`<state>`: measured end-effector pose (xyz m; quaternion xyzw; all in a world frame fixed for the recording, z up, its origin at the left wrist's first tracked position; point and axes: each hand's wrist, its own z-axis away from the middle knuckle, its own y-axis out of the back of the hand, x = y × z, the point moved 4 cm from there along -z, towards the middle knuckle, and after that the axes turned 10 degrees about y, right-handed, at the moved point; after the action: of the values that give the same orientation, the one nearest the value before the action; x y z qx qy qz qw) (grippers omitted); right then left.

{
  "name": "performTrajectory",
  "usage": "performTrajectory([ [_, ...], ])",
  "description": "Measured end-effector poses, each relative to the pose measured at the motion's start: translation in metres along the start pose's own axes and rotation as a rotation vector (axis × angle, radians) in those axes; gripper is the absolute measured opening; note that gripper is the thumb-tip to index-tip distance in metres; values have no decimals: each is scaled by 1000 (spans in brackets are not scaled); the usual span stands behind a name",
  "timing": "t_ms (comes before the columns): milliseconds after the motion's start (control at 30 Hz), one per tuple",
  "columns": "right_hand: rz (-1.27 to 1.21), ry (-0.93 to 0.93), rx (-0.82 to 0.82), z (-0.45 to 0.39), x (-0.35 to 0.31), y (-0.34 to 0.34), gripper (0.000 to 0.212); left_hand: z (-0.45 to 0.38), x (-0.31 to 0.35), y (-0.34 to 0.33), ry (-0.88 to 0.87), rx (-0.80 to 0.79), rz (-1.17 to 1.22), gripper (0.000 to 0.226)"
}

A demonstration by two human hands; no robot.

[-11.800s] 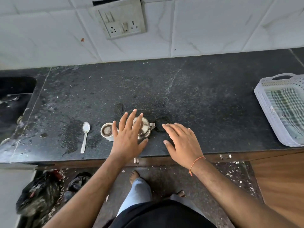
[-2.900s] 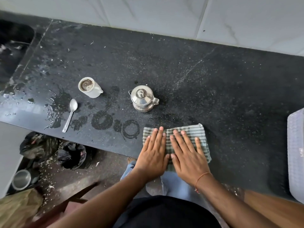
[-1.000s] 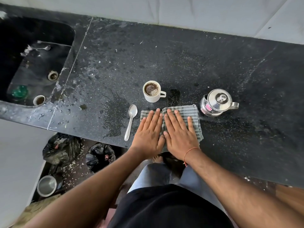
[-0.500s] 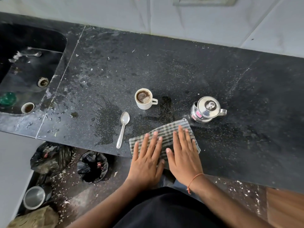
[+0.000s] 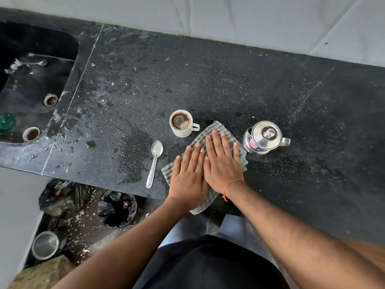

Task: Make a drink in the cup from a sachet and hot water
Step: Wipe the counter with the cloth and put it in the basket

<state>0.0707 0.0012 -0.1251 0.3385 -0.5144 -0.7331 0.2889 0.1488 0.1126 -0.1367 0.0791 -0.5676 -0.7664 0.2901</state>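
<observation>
A white cup [image 5: 180, 123] holding a frothy brown drink stands on the black counter [image 5: 229, 84]. A steel lidded kettle [image 5: 263, 137] stands to its right. Left of the hands lies a steel spoon [image 5: 154, 162]. Between cup and kettle a green checked cloth [image 5: 216, 131] is spread on the counter, one corner hanging over the front edge. My left hand [image 5: 188, 174] and my right hand [image 5: 223, 163] press flat on the cloth side by side, fingers straight. No sachet is visible.
A dark sink [image 5: 31, 84] at the far left holds a small cup [image 5: 31, 133], a green object [image 5: 7, 122] and a spoon. Wet patches [image 5: 133, 147] mark the counter left of the spoon. Black rubbish bags [image 5: 116, 207] and a steel pot [image 5: 44, 245] sit on the floor below.
Both hands have pushed the cloth forward on the counter, up between the cup and the kettle. Earlier the cloth was wiped from right of the kettle to its left.
</observation>
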Motion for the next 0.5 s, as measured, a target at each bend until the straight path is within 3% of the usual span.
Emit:
performTrajectory([
  [267, -21, 44, -23, -39, 6, 20, 69, -27, 10, 11, 139, -18, 53, 81],
  [500, 34, 108, -49, -43, 10, 26, 69, -22, 10, 10, 118, 1, 34, 80],
])
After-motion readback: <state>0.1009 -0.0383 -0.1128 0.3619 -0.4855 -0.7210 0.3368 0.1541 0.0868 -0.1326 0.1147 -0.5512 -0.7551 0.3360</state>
